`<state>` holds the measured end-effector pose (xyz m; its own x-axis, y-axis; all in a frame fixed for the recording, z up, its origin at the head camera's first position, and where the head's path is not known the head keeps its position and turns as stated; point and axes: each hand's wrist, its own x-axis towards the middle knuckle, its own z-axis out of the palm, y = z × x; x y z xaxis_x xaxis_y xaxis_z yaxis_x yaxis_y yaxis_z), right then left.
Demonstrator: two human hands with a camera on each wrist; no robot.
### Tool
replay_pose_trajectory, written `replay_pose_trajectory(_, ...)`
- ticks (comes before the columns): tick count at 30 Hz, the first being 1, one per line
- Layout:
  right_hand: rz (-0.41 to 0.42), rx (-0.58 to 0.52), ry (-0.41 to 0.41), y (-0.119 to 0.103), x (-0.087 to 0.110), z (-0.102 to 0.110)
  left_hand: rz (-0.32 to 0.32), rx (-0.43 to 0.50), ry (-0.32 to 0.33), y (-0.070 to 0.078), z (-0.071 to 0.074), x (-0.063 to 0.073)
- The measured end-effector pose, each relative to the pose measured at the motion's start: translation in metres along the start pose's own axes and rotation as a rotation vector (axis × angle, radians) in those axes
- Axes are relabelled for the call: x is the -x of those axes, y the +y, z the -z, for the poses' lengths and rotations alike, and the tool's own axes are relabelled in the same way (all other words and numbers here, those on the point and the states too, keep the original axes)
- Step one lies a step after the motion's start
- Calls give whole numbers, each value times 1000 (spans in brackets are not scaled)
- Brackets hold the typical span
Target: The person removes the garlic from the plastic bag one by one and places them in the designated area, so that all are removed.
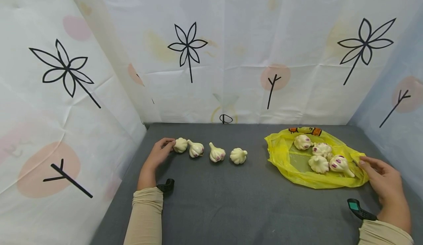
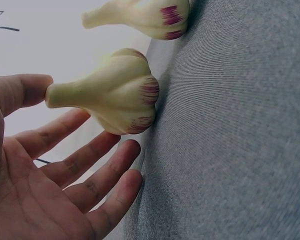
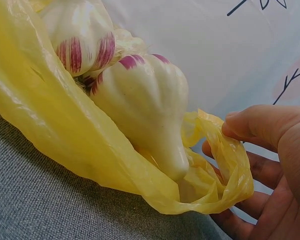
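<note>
My left hand point(image 1: 161, 151) is at the left end of a row of several white garlic bulbs. In the left wrist view, its thumb lies at the stem of the end garlic bulb point(image 2: 122, 92); the other fingers are fairly straight and spread beside it. The bulb's base rests on the cloth. At the right, my right hand point(image 1: 383, 177) pinches the rim of a yellow plastic bag point(image 3: 55, 125) between thumb and fingers. Inside the spread bag lie several more bulbs with purple streaks, one garlic bulb point(image 1: 340, 164) with its stem towards that hand.
Three other garlic bulbs stand or lie in the row: a second garlic bulb point(image 1: 196, 149), a third garlic bulb point(image 1: 216, 153) and a fourth garlic bulb point(image 1: 238, 156). Grey cloth point(image 1: 224, 201) covers the table. Patterned white sheets point(image 1: 231, 54) enclose the back and sides.
</note>
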<state>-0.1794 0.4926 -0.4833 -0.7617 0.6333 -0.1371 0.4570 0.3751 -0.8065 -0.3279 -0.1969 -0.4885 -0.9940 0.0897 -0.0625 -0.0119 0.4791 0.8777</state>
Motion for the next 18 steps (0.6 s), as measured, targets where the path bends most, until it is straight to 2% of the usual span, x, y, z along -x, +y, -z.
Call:
replay_pose_trajectory(7,2,13,8,0,-1,0,7,7,-2,0,2,0)
replay_pose_trajectory(18,22,25,11,1,0,0,-2,-35,36,-2,1,0)
